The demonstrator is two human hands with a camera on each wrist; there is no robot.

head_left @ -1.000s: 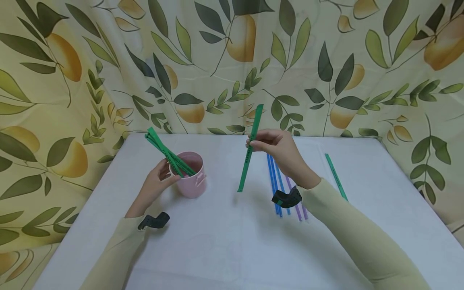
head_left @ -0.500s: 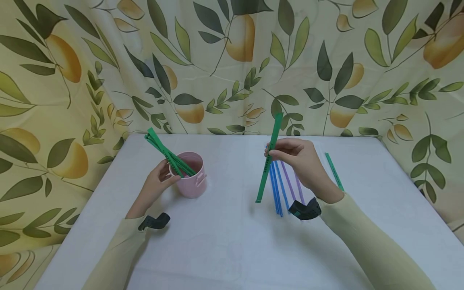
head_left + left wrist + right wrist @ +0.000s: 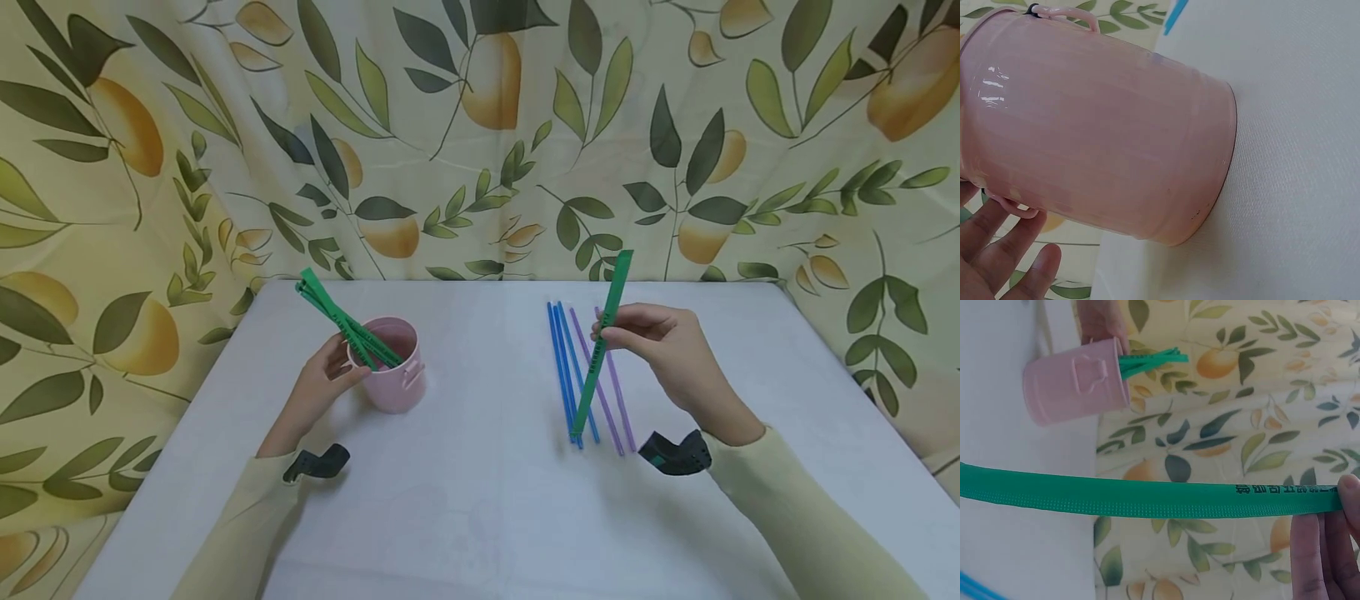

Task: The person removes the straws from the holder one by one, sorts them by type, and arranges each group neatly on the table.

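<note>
"Green strip: where do we have it?"
"Well right of the pink cup, pinched between our right hand's thumb and fingers."
"Our left hand?"
"Loosely bent, holding the cup's left side."
"Room?"
"Bare tabletop right of the cup; far edge beyond it."

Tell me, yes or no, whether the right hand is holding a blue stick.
No, the right hand pinches a green strip, while the blue sticks lie on the white table.
</note>
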